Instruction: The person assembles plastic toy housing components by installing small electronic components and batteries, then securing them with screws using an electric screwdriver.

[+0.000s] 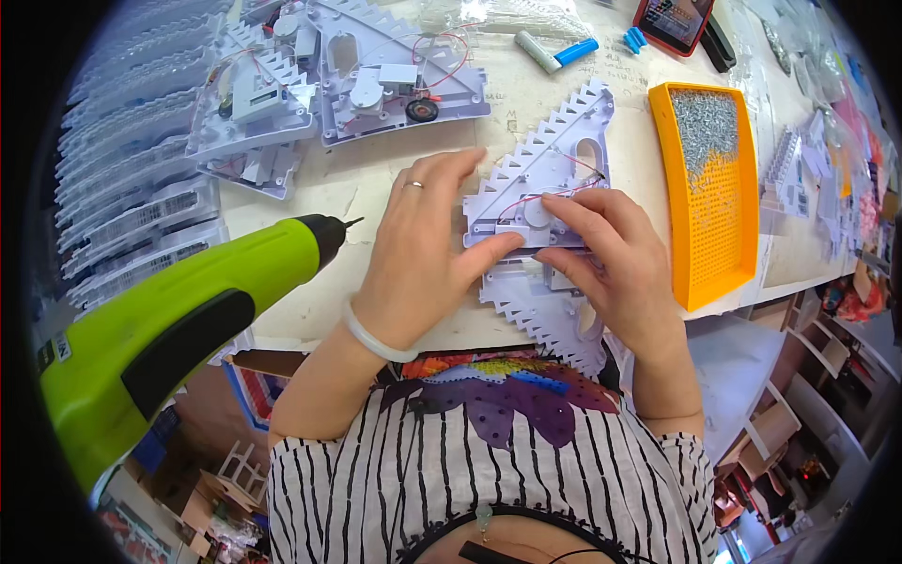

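A triangular white plastic housing (536, 155) with stepped teeth lies on the table before me, its inner side up. Inside it are a round white part (536, 213) and thin red wires (575, 188). My left hand (418, 244) is open at its left, fingers stretched out, thumb tip touching the lower edge. The right hand (615, 258) pinches at the lower right of this housing, forefinger by the round part and thumb under the edge; its grip is partly hidden. A second toothed housing (540, 305) lies nearer my body, partly under the right hand.
A green electric screwdriver (197, 310) hangs at the left. Wired white housings (404, 89) lie at the back, beside stacked white parts (141, 141). At right stands a yellow perforated tray (709, 254) with screws (705, 122). A blue-and-grey tube (554, 54) and phone (672, 21) lie behind.
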The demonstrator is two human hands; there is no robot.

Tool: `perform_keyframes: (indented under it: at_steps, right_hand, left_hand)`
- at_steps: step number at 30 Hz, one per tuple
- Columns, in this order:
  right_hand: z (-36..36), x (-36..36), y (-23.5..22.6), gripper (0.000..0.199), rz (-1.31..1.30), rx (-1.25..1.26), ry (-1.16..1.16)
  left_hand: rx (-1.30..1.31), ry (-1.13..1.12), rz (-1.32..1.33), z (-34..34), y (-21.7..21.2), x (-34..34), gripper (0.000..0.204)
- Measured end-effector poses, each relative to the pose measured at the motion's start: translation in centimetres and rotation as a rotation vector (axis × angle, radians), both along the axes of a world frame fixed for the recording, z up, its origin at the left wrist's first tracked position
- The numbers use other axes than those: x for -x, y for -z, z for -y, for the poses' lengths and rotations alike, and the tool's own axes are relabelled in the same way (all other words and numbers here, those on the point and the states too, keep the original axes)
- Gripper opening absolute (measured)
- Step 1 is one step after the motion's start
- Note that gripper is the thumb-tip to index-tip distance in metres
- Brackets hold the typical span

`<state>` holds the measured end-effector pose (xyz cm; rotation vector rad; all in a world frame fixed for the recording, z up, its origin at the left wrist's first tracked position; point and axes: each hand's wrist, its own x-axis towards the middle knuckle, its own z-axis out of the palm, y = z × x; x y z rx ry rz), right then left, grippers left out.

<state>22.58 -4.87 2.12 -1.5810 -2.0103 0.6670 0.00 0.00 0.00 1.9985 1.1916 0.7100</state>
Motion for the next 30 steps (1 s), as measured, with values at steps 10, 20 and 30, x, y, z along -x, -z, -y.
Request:
perform_keyframes:
  at_steps: [10, 20, 30]
  right_hand:
    - [-0.71, 0.06, -0.29, 0.045, 0.046, -0.067, -0.043]
    - [-0.89, 0.35, 0.04, 0.039, 0.082, -0.084, -0.054]
    - [-0.72, 0.73, -0.26, 0.038, 0.135, -0.076, -0.053]
  left_hand:
    - [0.185, -0.02, -0.042, 0.12, -0.62, -0.17, 0.063]
    - [0.236, -0.029, -0.042, -0.31, -0.93, -0.5, 0.063]
    - [0.137, 0.009, -0.112, -0.76, -0.82, -0.53, 0.062]
